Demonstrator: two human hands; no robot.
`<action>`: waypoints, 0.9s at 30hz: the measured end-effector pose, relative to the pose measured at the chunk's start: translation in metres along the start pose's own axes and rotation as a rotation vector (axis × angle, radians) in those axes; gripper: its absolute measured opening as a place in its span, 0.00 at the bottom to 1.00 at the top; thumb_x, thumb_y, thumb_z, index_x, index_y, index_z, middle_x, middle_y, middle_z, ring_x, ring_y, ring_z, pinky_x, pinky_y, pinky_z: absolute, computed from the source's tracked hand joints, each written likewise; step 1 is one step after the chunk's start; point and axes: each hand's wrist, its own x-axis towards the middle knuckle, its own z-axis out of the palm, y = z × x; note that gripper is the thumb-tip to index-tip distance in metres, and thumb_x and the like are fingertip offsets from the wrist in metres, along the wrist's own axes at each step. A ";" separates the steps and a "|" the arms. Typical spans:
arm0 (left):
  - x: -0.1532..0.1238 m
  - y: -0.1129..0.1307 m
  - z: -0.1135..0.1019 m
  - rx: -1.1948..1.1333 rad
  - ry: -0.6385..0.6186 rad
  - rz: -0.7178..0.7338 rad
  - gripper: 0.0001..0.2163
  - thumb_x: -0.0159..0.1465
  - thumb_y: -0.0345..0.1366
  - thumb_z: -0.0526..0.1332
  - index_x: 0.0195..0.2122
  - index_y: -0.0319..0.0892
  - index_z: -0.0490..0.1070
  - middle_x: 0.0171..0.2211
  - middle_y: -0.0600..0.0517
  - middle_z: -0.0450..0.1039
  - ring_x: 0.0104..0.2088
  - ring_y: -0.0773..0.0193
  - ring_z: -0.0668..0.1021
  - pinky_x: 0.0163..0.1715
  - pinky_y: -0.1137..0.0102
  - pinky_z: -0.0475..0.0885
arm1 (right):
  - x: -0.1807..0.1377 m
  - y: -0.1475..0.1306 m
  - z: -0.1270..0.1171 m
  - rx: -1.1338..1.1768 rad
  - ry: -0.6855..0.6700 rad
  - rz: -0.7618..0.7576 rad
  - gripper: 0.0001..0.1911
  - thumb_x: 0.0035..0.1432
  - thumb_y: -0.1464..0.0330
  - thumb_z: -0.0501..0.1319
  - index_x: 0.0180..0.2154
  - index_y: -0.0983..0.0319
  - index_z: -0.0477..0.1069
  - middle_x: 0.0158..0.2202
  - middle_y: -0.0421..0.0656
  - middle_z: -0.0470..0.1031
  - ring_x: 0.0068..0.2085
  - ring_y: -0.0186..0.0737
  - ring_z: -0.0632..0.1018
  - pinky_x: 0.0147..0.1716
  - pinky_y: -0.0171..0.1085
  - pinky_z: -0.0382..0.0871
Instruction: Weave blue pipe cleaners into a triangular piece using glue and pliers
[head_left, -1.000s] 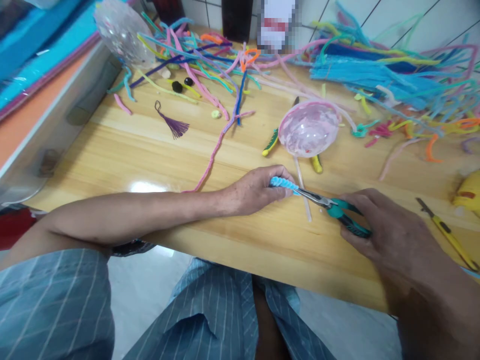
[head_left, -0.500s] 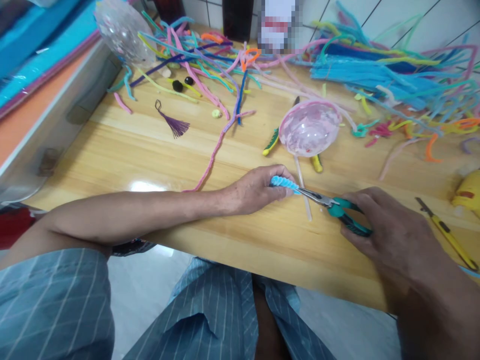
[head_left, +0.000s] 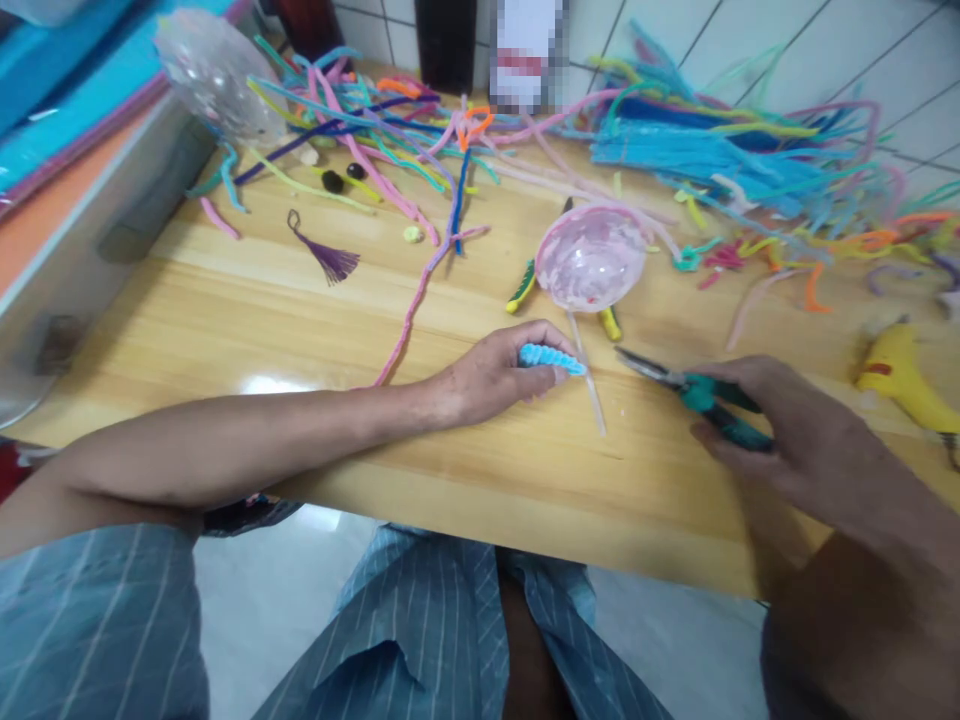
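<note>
Between the fingers and thumb of my left hand (head_left: 506, 370) is a light blue twisted pipe cleaner piece (head_left: 550, 358), its tapered end pointing right. My right hand (head_left: 795, 415) grips the green and black handles of long-nose pliers (head_left: 697, 392). The pliers' jaws point left, a short way from the blue piece and apart from it. Under the tip of the blue piece, a thin translucent stick (head_left: 592, 395) lies on the wooden table (head_left: 480, 480). Just beyond my left hand stands a clear, pink-rimmed plastic bowl (head_left: 591, 260), with yellow and green handles (head_left: 521, 287) showing from behind it.
Loose coloured pipe cleaners (head_left: 360, 130) lie along the back, with a blue bundle (head_left: 675, 150) at the right. A purple tassel (head_left: 326, 252) rests left of a pink twisted strand (head_left: 409, 320). A yellow glue gun (head_left: 904, 375) lies far right; a plastic bin (head_left: 112, 240) stands left.
The pliers' tips have come away from the end of the blue piece, and my right hand has moved back to the right. My left hand keeps its hold. The whole view has shifted slightly.
</note>
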 end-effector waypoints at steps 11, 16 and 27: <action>0.000 0.005 0.006 -0.100 0.060 -0.116 0.12 0.60 0.41 0.72 0.38 0.40 0.73 0.26 0.56 0.74 0.26 0.71 0.74 0.31 0.73 0.69 | -0.019 0.055 -0.027 -0.219 -0.022 0.901 0.27 0.61 0.43 0.55 0.39 0.61 0.73 0.33 0.52 0.78 0.32 0.49 0.76 0.31 0.43 0.65; 0.001 0.004 0.009 -0.201 0.084 -0.126 0.11 0.58 0.37 0.72 0.37 0.39 0.73 0.27 0.57 0.74 0.26 0.72 0.75 0.29 0.74 0.70 | -0.002 0.046 -0.009 -0.312 -0.021 1.131 0.41 0.66 0.41 0.48 0.53 0.70 0.75 0.45 0.70 0.81 0.44 0.64 0.83 0.39 0.51 0.69; -0.003 0.009 0.016 -0.502 0.081 -0.252 0.09 0.57 0.24 0.67 0.39 0.38 0.72 0.33 0.53 0.79 0.23 0.71 0.76 0.25 0.73 0.69 | 0.018 0.021 0.004 -0.375 -0.046 0.994 0.50 0.66 0.38 0.48 0.60 0.79 0.71 0.58 0.81 0.72 0.60 0.76 0.76 0.48 0.58 0.72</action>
